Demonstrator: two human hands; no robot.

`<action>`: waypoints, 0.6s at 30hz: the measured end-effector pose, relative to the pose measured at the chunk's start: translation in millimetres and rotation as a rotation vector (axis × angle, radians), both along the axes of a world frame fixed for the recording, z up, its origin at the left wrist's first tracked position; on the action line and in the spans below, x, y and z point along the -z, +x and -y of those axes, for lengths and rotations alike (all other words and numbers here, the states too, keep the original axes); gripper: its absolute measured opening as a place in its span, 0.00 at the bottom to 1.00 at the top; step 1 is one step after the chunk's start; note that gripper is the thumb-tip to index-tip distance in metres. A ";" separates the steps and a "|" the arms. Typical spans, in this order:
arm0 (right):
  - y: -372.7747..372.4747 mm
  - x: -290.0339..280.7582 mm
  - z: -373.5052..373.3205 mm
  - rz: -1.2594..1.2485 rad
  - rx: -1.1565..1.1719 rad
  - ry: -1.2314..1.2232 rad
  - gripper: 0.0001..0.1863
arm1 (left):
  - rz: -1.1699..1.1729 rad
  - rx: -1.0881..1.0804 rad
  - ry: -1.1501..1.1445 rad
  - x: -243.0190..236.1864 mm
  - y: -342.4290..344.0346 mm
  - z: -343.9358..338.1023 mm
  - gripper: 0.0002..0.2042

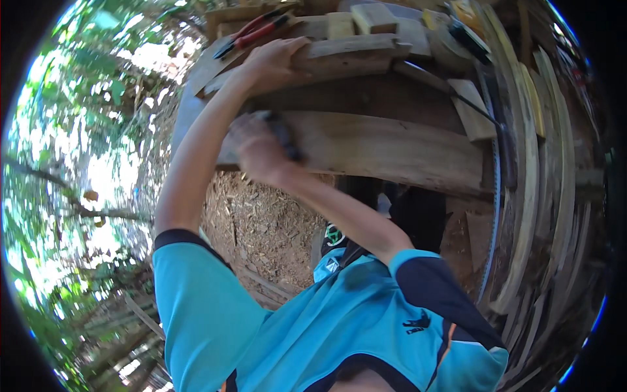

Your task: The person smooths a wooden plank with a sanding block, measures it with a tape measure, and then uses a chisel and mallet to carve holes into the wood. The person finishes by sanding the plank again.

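Note:
My right hand point(256, 149) is closed around a dark, narrow tool point(285, 136), smeared by motion, so I cannot tell its exact kind. The tool sits on the near wooden plank point(385, 145), toward its left end, and the plank runs left to right across the bench. Farther off, my left hand point(277, 62) lies on a rough wooden beam point(353, 60) at the back of the bench, fingers stretched to the right. Just beyond that hand are pliers point(258, 31) with red handles.
Small wood blocks point(373, 18) stand at the back. On the right, a toothed saw blade point(496, 222) and a thin metal rod point(475, 108) lie near several long wood strips point(532, 196). Wood shavings point(268, 222) cover the ground below; leafy plants point(72, 78) grow at left.

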State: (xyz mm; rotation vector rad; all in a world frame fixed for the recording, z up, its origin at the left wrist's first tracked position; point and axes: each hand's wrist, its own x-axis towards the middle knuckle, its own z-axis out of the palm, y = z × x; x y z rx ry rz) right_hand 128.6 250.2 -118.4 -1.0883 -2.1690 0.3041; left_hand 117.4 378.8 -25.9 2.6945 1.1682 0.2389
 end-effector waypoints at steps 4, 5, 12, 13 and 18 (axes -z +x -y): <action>12.2 5.2 16.2 0.076 -0.169 -0.004 0.24 | -0.015 -0.050 0.005 5.0 -4.0 -0.2 0.31; 31.3 4.3 18.9 0.035 -0.119 0.007 0.24 | 0.001 -0.044 -0.003 5.1 -6.7 1.2 0.31; 266.7 -24.7 105.2 0.297 0.648 -0.016 0.19 | 0.024 0.032 0.384 1.3 -5.0 26.0 0.36; 287.6 -19.3 111.5 0.339 0.759 -0.011 0.20 | 0.081 0.055 0.306 3.1 -2.0 40.5 0.37; 260.2 -15.3 102.4 0.427 0.838 -0.041 0.21 | -0.038 0.139 0.123 30.6 24.4 133.2 0.45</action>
